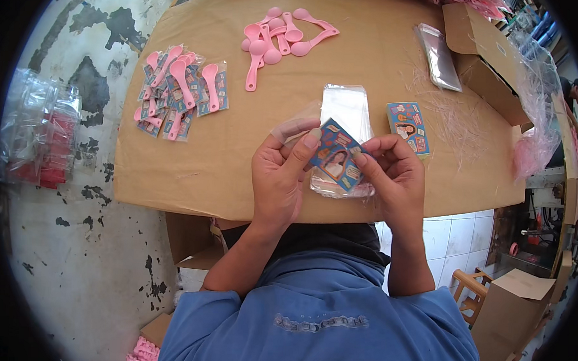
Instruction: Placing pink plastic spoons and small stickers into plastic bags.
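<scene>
Both hands are closed on one small blue printed card, held tilted above the table near its front edge. My left hand pinches the card's upper left side, and a clear plastic bag lies over its fingers. Whether the card's edge sits inside that bag, I cannot tell. My right hand grips the card's right corner between thumb and fingers. Beneath them is a stack of clear flat bags. Just right of it lies a pile of matching blue cards.
Loose pink measuring spoons lie at the far middle of the brown-covered table. Packed spoons with cards form a heap at left. An open cardboard box and another clear bag stack stand at the far right.
</scene>
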A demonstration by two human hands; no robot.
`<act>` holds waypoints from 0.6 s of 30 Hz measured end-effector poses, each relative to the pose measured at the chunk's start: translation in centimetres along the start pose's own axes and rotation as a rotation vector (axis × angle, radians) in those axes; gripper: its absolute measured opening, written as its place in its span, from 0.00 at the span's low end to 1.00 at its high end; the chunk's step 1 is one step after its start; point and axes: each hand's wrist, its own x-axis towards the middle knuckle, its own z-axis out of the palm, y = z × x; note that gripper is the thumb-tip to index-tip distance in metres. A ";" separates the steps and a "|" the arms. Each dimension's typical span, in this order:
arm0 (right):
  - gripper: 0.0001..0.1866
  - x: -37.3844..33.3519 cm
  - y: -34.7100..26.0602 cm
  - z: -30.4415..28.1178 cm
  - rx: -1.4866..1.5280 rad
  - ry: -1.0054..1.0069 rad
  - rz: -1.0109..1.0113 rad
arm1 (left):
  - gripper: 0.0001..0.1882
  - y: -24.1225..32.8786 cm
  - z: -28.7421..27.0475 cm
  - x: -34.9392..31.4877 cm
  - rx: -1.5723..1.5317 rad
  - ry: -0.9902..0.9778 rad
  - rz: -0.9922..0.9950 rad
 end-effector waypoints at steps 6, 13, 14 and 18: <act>0.10 0.9 0.2 3.5 0.069 0.060 -0.139 | 0.14 -0.7 0.4 -0.8 0.022 0.003 0.018; 0.09 -0.4 0.1 2.4 -0.003 -0.079 0.018 | 0.11 0.4 0.5 -0.2 -0.032 0.032 0.075; 0.08 -0.5 -0.2 2.6 0.018 -0.036 0.029 | 0.11 0.2 0.5 -0.3 -0.035 0.033 0.077; 0.08 0.0 -0.4 3.3 0.035 0.006 -0.003 | 0.10 -0.6 0.7 -1.3 -0.016 0.043 0.060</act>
